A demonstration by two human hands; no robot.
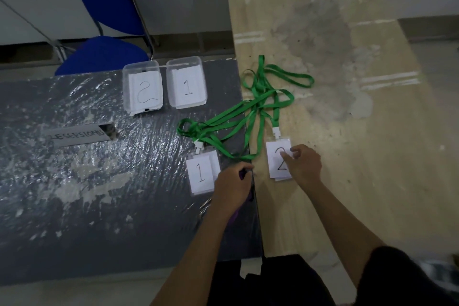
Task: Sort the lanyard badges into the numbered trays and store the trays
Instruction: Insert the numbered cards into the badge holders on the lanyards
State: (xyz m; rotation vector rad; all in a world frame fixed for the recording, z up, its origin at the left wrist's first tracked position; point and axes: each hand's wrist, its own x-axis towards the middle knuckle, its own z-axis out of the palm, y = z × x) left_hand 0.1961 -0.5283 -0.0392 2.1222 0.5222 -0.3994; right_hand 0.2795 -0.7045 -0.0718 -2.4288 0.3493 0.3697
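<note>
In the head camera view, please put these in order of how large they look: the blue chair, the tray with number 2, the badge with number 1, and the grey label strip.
1. Blue chair, clearly largest.
2. Tray 2.
3. Badge 1; close to tray 2, and nearer the camera, so unsure.
4. Grey label strip, smallest.

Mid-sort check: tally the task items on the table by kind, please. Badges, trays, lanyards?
Badges: 2, the badge marked 1 and the badge marked 2
Numbered trays: 2, the tray marked 2 and the tray marked 1
Green lanyards: 2, tangled together, one clipped to each badge
Total: 6
</note>
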